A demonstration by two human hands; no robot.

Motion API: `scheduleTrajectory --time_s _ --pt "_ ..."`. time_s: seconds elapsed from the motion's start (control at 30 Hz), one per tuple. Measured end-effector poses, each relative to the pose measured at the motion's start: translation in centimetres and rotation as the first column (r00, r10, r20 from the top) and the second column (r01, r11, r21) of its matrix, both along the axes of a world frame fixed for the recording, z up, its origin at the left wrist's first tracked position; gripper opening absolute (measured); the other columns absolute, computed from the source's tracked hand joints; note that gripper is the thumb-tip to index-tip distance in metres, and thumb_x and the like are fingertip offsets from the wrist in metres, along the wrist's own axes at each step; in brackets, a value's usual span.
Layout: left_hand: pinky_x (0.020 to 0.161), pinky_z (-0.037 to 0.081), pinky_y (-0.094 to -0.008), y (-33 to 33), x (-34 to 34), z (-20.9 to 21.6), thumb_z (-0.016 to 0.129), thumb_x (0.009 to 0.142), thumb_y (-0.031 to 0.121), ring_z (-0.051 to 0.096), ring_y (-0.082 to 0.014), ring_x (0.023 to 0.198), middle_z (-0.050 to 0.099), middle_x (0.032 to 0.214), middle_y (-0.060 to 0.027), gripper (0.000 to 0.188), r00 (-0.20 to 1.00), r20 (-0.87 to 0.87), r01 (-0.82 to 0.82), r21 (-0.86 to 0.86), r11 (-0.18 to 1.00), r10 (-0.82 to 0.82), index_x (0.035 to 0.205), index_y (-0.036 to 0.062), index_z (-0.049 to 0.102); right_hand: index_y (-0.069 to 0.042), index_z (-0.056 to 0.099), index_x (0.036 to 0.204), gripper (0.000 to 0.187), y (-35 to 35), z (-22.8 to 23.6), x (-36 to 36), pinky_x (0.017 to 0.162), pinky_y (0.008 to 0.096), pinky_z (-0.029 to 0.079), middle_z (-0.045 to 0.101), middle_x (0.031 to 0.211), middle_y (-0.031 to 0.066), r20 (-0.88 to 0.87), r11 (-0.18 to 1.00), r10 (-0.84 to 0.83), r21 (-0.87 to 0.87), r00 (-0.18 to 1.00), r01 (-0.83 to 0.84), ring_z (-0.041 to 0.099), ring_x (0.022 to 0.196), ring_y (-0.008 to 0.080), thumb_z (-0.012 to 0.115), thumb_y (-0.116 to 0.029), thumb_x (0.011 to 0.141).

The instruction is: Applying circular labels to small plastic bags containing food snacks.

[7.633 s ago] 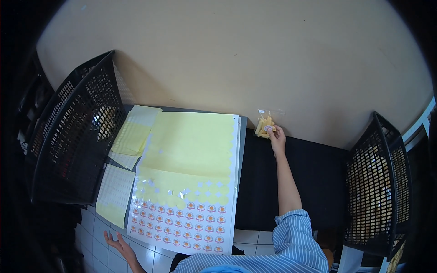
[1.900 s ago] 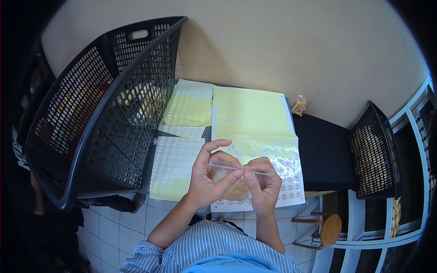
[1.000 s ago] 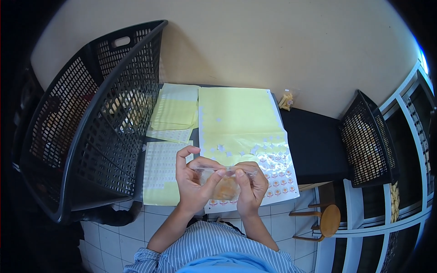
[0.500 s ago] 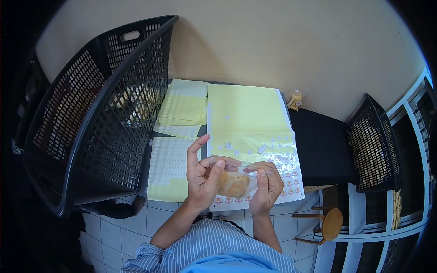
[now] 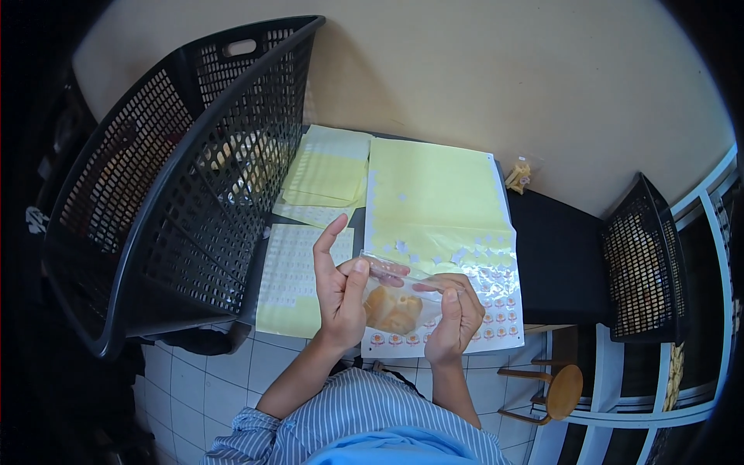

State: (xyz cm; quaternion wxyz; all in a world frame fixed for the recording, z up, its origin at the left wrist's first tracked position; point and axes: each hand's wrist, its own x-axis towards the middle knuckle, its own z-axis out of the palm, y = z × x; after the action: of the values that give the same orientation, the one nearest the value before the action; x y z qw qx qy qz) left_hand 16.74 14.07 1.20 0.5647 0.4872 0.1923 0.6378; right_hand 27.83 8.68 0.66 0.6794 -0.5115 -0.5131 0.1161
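A clear plastic bag [image 5: 431,304] with pale golden bread or pastry pieces [image 5: 394,311] in it is stretched between my hands, in front of the table's near edge. My left hand [image 5: 342,293] pinches the bag's upper left edge between thumb and fingers, its index finger raised. On the other side, my right hand [image 5: 455,316] is closed on the upper right edge, the thumb pressed against the plastic. Beneath and beyond the bag lies a large sticker sheet [image 5: 434,182], with bare yellow backing at the far part and rows of round orange stickers along the near part.
A tall black perforated basket [image 5: 167,240] with packaged items stands at the left. Smaller label sheets [image 5: 298,263] lie beside it. A small packet [image 5: 520,175] rests by the wall. Another black basket [image 5: 645,260] stands at the right, near a round wooden stool [image 5: 565,392].
The whole view has shifted slightly, so the table and baskets sit a little further right. Both hands keep their hold on the bag, which looks more spread out and flatter.
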Motion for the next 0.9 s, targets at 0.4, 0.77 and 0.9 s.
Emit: scheduleTrajectory --time_s 0.4,0.77,0.9 --pt "0.078 0.048 -0.0296 -0.4 -4.1 -1.1 0.043 0.090 0.004 0.063 -0.0170 0.079 0.065 0.083 -0.0175 0.063 0.999 -0.012 -0.039 0.093 0.995 0.041 0.138 -0.0007 0.001 0.005 0.065 0.086 0.026 1.0 -0.2 -1.2 0.069 0.0301 0.045 0.061 0.089 0.0157 0.017 0.963 0.267 0.027 0.964 -0.267 0.058 0.077 0.0208 0.048 -0.015 0.088" --pt "0.077 0.045 -0.0246 -3.2 -8.9 -1.6 0.067 0.074 -0.004 0.061 -0.0121 0.077 0.065 0.078 -0.0082 0.077 0.918 -0.378 -0.091 0.097 0.991 0.122 0.135 -0.0053 0.019 -0.003 0.064 0.077 0.014 1.8 -1.6 -3.5 0.068 0.0294 0.045 0.061 0.080 0.0094 0.082 0.817 0.574 0.006 0.815 -0.576 0.059 0.075 0.0191 0.073 -0.007 0.068" --pt "0.077 0.044 -0.0246 -6.3 -13.1 -3.0 0.068 0.075 -0.001 0.061 -0.0132 0.077 0.064 0.078 -0.0079 0.066 0.850 -0.514 -0.086 0.081 0.993 0.115 0.129 -0.0040 0.031 -0.006 0.065 0.082 0.020 0.7 -2.4 -5.2 0.069 0.0295 0.045 0.062 0.080 0.0071 0.166 0.635 0.772 -0.146 0.614 -0.759 0.059 0.075 0.0202 0.075 -0.008 0.065"
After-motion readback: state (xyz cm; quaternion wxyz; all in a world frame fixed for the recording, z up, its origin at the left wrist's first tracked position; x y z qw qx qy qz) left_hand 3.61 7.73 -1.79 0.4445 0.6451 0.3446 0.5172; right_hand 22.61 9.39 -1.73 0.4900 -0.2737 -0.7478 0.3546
